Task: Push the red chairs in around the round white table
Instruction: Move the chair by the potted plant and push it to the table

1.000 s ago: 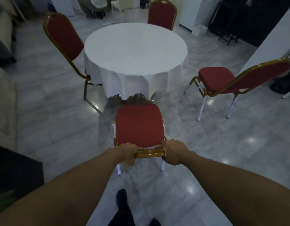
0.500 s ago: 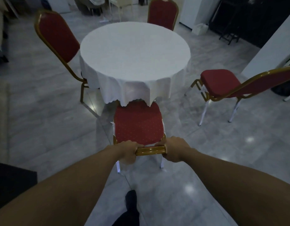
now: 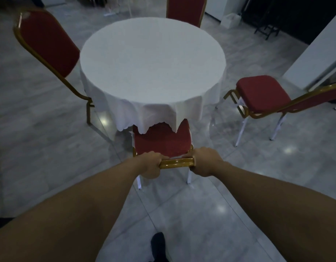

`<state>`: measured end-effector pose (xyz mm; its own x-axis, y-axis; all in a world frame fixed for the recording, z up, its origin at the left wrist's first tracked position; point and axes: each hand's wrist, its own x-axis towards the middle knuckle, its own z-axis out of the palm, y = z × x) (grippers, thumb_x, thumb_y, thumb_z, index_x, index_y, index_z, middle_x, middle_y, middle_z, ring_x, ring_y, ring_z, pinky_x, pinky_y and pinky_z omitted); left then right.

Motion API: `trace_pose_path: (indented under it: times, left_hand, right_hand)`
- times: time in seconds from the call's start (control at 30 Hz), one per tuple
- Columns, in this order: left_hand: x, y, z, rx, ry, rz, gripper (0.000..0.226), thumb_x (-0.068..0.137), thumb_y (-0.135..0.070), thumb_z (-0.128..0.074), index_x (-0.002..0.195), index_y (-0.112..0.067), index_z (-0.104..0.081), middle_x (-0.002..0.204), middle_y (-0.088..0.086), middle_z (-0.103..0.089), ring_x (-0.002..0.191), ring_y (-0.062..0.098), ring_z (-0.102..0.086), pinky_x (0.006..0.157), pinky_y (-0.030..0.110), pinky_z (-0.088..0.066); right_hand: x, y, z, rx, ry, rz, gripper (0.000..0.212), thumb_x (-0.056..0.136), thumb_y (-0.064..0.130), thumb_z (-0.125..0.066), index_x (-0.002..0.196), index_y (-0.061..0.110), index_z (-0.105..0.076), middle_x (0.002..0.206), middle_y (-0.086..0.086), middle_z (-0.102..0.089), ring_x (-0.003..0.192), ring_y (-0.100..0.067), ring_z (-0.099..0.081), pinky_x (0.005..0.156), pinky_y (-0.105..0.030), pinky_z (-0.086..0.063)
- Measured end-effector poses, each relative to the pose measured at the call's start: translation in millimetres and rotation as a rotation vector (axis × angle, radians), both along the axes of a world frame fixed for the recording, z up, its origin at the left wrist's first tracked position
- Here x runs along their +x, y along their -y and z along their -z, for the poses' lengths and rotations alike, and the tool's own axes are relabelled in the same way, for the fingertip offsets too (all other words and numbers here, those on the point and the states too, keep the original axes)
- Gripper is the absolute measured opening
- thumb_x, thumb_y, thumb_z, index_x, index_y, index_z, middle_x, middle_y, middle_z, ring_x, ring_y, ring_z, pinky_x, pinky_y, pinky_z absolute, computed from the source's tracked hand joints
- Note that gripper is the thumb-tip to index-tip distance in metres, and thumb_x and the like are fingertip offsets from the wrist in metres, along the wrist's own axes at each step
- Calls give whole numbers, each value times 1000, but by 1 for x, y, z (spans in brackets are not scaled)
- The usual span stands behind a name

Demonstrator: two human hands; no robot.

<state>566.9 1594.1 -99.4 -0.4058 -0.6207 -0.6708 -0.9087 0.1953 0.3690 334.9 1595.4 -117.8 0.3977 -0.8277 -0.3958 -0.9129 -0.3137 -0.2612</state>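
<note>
This is looking like a banquet or function hall. A round table [image 3: 152, 59] is wearing a white cloth with a scalloped hem, and red padded chairs with gold metal frames, the stackable banquet kind, are standing around it: one at left [image 3: 48, 46], one at the far side [image 3: 186, 8], one at right [image 3: 263, 95]. Polished grey marble-look floor tiles [image 3: 49, 148] are reflecting ceiling lights.

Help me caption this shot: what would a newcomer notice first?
First, the round white table at centre, its cloth hanging over the seat of the near red chair. Next, the left hand and right hand gripping that chair's gold top rail. Another red chair stands clear of the table at right.
</note>
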Motion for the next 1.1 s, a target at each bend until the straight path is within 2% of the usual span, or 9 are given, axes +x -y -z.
trace_pose_path:
  times: [0.17,0.3,0.43,0.53,0.73,0.83,0.9,0.97,1.1]
  left_hand:
    - [7,45,1,-26,5,6,74,85,-6,-50,151,-40,-48,105,-1,-61,98,27,-64,89,42,-57]
    - [11,70,5,-1,-13,-25,72,84,-7,-52,148,-40,-51,105,0,-66,92,25,-66,87,45,-60]
    - [10,87,10,7,-59,-30,64,79,-8,-51,133,-42,-60,95,2,-69,88,27,-70,84,50,-62]
    - [11,88,11,21,-67,-23,71,81,-7,-51,143,-41,-55,96,2,-68,88,26,-69,83,47,-62]
    - [12,89,10,32,-18,-13,65,79,-12,-56,137,-42,-57,99,2,-69,89,25,-70,85,47,-62]
    - [8,95,-3,73,62,45,64,75,-35,-70,137,-44,-57,112,-2,-69,101,23,-67,96,50,-56]
    - [-2,103,-20,95,113,87,85,70,-66,-76,146,-39,-50,134,-6,-61,118,22,-60,106,49,-49]
    - [-17,108,-40,92,115,61,110,57,-93,-66,152,-40,-44,142,-11,-53,127,23,-54,110,50,-44]
    - [-60,116,-69,-124,55,55,111,60,-105,-37,146,-38,-53,147,-4,-58,130,26,-55,111,52,-42]
  right_hand:
    - [7,39,-1,11,-11,25,29,87,20,-62,106,38,-75,88,6,-71,75,-19,-61,63,-30,-47]
    - [10,69,2,-10,-23,32,34,85,24,-62,110,45,-74,89,8,-72,73,-18,-60,61,-30,-44]
    - [6,88,3,-19,-47,8,30,86,25,-61,107,42,-75,86,8,-72,75,-18,-65,58,-28,-44]
    - [6,88,2,-21,-52,-13,30,87,25,-61,107,43,-74,83,9,-70,72,-15,-61,56,-27,-39]
    - [7,87,-1,44,-38,10,29,85,25,-64,108,40,-74,88,9,-73,79,-17,-67,62,-30,-52]
    - [4,88,-12,170,0,5,26,81,36,-77,107,35,-74,90,9,-73,84,-18,-67,66,-30,-48]
    - [2,89,-24,234,38,28,46,76,57,-83,114,31,-73,98,7,-74,92,-19,-68,76,-33,-50]
    - [-6,87,-43,243,59,63,76,73,75,-77,131,26,-68,119,2,-72,109,-23,-66,92,-38,-52]
    - [-50,85,-77,179,19,144,95,80,83,-62,152,21,-52,152,-7,-56,138,-29,-53,109,-42,-41]
